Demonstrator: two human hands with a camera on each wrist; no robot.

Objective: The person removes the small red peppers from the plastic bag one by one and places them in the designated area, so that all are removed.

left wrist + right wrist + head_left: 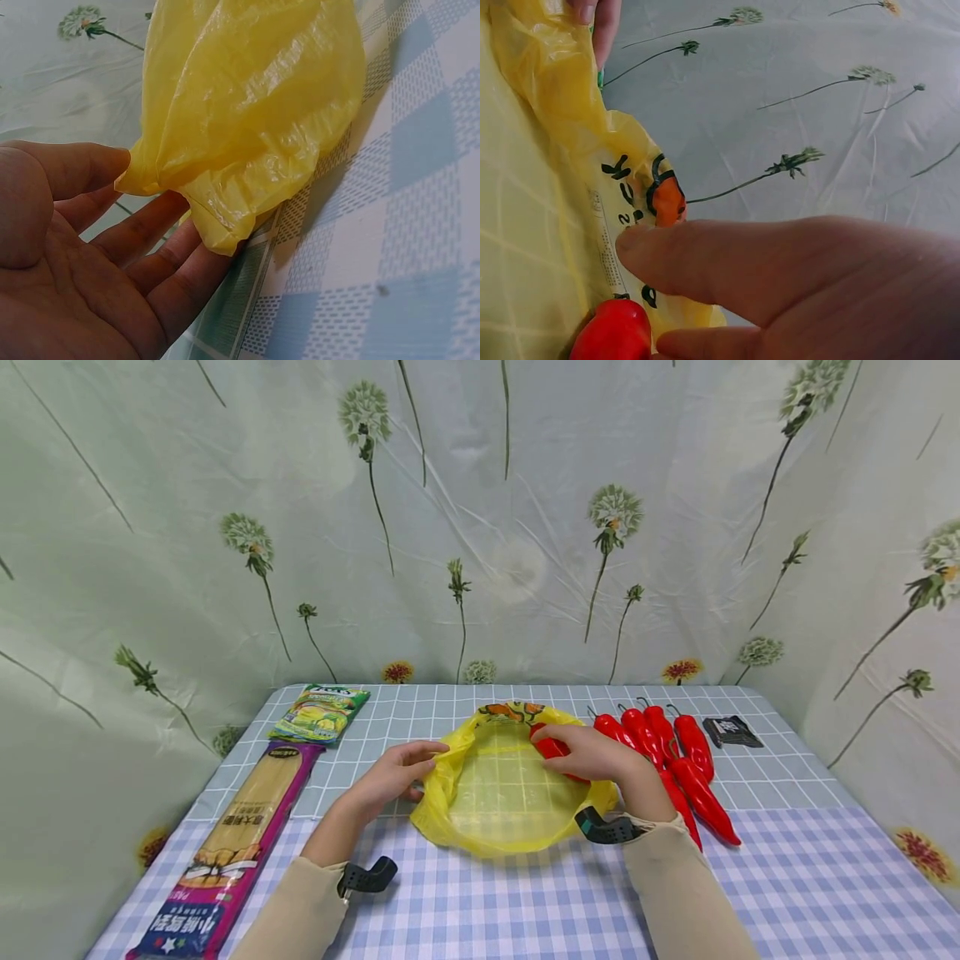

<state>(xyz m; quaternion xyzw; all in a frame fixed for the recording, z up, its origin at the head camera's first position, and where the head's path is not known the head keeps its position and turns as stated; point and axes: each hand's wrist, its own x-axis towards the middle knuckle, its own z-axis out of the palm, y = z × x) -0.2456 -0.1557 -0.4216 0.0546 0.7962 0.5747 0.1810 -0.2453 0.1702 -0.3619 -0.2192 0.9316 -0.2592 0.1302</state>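
Note:
A yellow plastic bag [498, 847] lies with its mouth spread wide in the middle of the table. At its left rim my left hand [397, 774] pinches a fold; in the left wrist view the thumb [90, 161] bears on that fold, other fingers behind it. My right hand [596, 752] is over the bag's right rim, at a red chili pepper [550, 745] inside. In the right wrist view its fingers look fairly straight, beside the pepper [615, 331]. The hand hides part of the pepper in the head view.
Several red chili peppers [693, 747] are grouped right of the bag, partly behind the right forearm. A small black packet [731, 732] lies beyond them. To the left lie a long pasta pack [240, 827] and a green-yellow packet [318, 714]. A flowered curtain [480, 527] hangs behind the table.

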